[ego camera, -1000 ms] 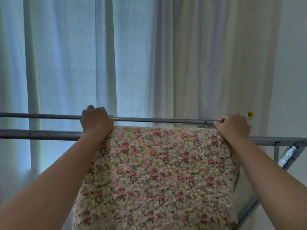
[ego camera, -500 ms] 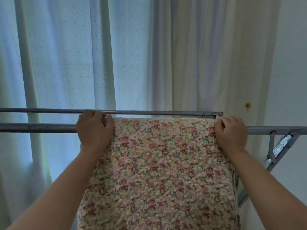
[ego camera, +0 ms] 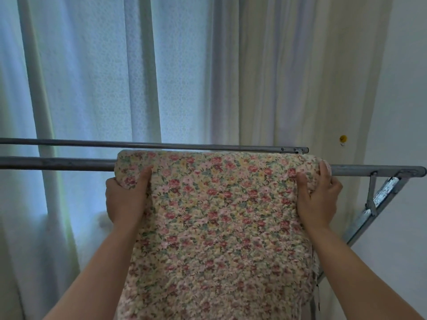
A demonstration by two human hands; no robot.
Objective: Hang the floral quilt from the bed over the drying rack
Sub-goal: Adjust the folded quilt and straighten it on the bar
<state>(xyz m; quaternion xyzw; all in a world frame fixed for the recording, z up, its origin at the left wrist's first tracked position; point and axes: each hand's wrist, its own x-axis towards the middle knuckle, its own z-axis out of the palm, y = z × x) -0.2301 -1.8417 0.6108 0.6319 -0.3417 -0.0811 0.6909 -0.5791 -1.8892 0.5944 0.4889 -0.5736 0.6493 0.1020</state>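
Observation:
The floral quilt [ego camera: 219, 215], cream with small red, pink and yellow flowers, lies folded over the near bar of the metal drying rack [ego camera: 57, 163] and hangs down toward me. My left hand [ego camera: 126, 199] grips the quilt's left edge just below the bar, thumb on the front. On the right edge my right hand [ego camera: 318, 199] holds the quilt the same way, fingers curled around its side. The part of the quilt behind the bar is hidden.
A second, thinner rack bar [ego camera: 161, 145] runs behind the first. The rack's slanted metal leg and brace [ego camera: 379, 199] are at the right. White curtains [ego camera: 104, 77] hang behind, a pale wall [ego camera: 402, 100] at the right.
Both hands slid down from the top of the bar to the quilt's side edges. The quilt's fold now sits higher over the near bar.

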